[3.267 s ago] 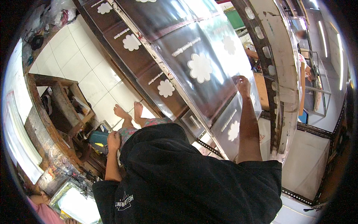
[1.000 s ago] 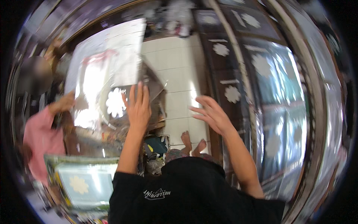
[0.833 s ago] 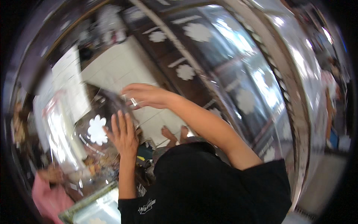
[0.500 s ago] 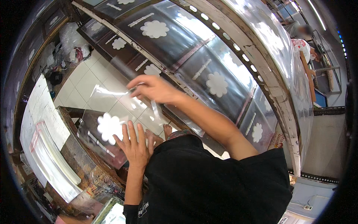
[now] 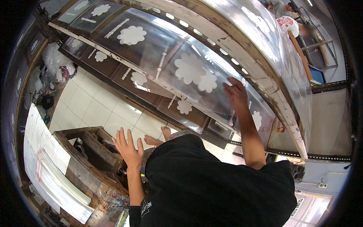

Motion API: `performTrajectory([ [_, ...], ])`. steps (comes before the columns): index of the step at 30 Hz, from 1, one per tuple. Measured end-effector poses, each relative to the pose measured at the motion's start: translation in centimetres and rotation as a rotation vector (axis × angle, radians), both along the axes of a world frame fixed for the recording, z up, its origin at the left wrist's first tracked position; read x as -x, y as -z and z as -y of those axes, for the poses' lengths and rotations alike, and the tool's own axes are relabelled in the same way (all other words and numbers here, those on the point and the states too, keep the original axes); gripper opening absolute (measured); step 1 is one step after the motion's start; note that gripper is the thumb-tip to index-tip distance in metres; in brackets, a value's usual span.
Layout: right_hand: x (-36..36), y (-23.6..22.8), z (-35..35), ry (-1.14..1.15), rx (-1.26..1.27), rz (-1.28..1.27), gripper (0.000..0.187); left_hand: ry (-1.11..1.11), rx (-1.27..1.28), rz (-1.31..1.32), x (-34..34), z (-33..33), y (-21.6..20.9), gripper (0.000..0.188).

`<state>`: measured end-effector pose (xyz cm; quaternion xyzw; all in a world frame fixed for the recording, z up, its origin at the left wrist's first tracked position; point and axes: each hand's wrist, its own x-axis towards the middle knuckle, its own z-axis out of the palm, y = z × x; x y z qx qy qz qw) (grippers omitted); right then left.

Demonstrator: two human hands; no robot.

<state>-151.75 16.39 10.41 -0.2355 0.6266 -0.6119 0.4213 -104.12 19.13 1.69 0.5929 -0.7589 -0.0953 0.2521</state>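
Far left: a stack of clear sheets lies on a white board at the edge of the view, flat and squared, which would keep the sheets from creasing. Beside it stands a worn wooden stand on the white tiled floor.

Centre left: your left hand hangs above the stand with fingers spread and palm facing away from you, gripping nothing and touching nothing that can be made out. Your bare feet show on the tiles just beyond it.

Centre to right: the clear printed film, bearing white flower shapes, lies stretched over the long tabletop, whose wooden edge carries a row of holes. Your right hand rests flat on the film near its right end, fingers open and pressed down rather than pinching; this hold appears meant to keep the sheet smooth and in register against the surface.

Far right: another person in a red-and-white shirt stands past the tabletop, well apart from your hands.
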Motion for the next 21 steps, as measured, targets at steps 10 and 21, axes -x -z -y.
performTrajectory([
  [10,1.9,3.1,-4.5,0.211,-0.066,-0.077,0.041,0.058,-0.195,-0.025,-0.7,-0.8,5.1,0.047],
  [21,1.4,3.0,-4.8,0.255,-0.090,-0.111,0.038,0.045,-0.394,0.003,-1.9,-5.2,12.0,0.045],
])
